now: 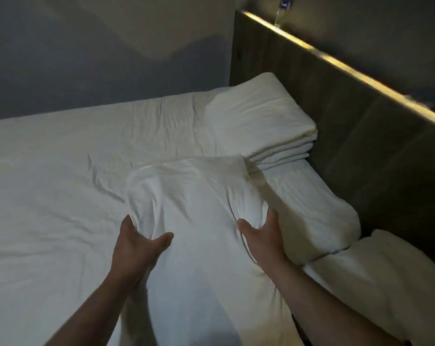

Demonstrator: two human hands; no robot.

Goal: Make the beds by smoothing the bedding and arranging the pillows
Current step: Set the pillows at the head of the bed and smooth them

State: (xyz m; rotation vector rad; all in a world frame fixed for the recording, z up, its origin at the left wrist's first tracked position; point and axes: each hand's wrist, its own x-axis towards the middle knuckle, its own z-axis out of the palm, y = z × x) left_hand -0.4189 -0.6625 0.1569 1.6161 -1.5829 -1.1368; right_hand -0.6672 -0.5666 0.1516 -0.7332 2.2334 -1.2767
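Head view: two hands clasp a pillow on a white bed

Wrinkled white sheet (61, 196) covers the bed, with a dark headboard (361, 146) on the right. Folded bedding (261, 116) and a spare pillow (316, 211) lie against it. The held pillow (194, 196) is mid-bed, with the left hand (136, 243) and right hand (261, 236) clasping its sides, thumbs and fingers pressed into the cloth.

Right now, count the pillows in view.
4: held pillow between left hand and right hand; far-corner pillow; middle pillow against headboard; lower-right pillow; others may be hidden.
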